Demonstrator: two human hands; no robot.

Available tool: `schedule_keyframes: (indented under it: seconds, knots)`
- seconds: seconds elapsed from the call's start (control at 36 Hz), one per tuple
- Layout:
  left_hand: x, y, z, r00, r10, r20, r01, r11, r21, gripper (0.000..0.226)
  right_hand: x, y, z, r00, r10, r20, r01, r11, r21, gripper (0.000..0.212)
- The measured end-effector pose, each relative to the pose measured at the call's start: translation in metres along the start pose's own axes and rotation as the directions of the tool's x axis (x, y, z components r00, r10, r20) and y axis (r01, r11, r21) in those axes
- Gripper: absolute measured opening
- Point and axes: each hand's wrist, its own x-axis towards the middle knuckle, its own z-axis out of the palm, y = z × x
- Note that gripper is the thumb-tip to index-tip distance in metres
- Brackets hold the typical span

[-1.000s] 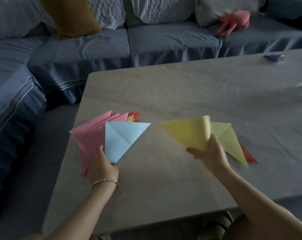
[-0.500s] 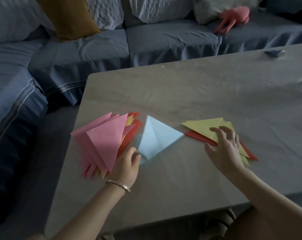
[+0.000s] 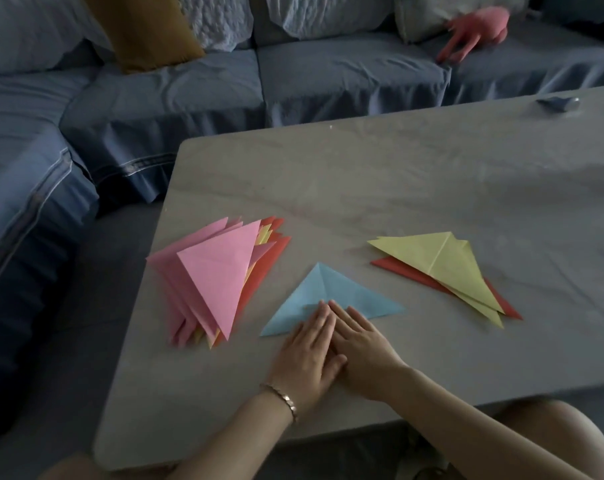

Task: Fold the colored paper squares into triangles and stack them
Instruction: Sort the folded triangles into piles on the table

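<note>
A light blue paper triangle (image 3: pixel 331 295) lies flat on the grey table (image 3: pixel 397 188), near its front. My left hand (image 3: pixel 305 355) and my right hand (image 3: pixel 362 351) lie side by side with straight fingers, pressing on the triangle's near edge. To the left sits a fanned pile of pink, yellow and red triangles (image 3: pixel 217 278) with a pink one on top. To the right lies a small stack of yellow triangles on a red one (image 3: pixel 445 268).
A blue sofa (image 3: pixel 176 91) wraps around the table's far and left sides, with a mustard cushion (image 3: pixel 141 29) and a pink plush toy (image 3: pixel 477 29) on it. A small dark object (image 3: pixel 558 102) rests near the table's far right edge.
My right hand let go of the yellow triangle on the right stack and moved left. My left hand laid the blue triangle flat. Both hands now press on it.
</note>
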Motion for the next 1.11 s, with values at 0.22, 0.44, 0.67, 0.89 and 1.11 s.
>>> schedule_keyframes:
  seconds: [0.22,0.44,0.67,0.89,1.11]
  knots:
    - [-0.013,-0.003,-0.009,0.974,-0.11,0.196,0.097,0.992,0.076,0.099,-0.014,0.011,-0.004,0.999,0.04,0.027,-0.041,0.999,0.011,0.085]
    - [-0.035,-0.026,-0.016,0.95,-0.205,0.237,0.183,0.977,0.112,0.102,-0.042,0.049,-0.005,0.977,0.201,0.076,-0.203,0.979,0.025,0.086]
    - [-0.042,-0.017,-0.028,0.905,-0.348,0.244,0.324,0.936,0.133,0.114,-0.049,0.051,-0.011,0.902,0.431,-0.024,-0.43,0.902,0.044,0.082]
    - [-0.015,-0.048,-0.061,0.851,-0.41,-0.328,0.41,0.909,-0.073,0.046,0.017,0.03,-0.049,0.833,0.55,0.056,-0.548,0.808,0.217,0.079]
    - [0.007,-0.074,-0.074,0.551,-0.827,-0.108,0.758,0.55,-0.349,0.069,0.04,0.029,-0.057,0.762,0.589,0.269,-0.646,0.718,0.259,0.086]
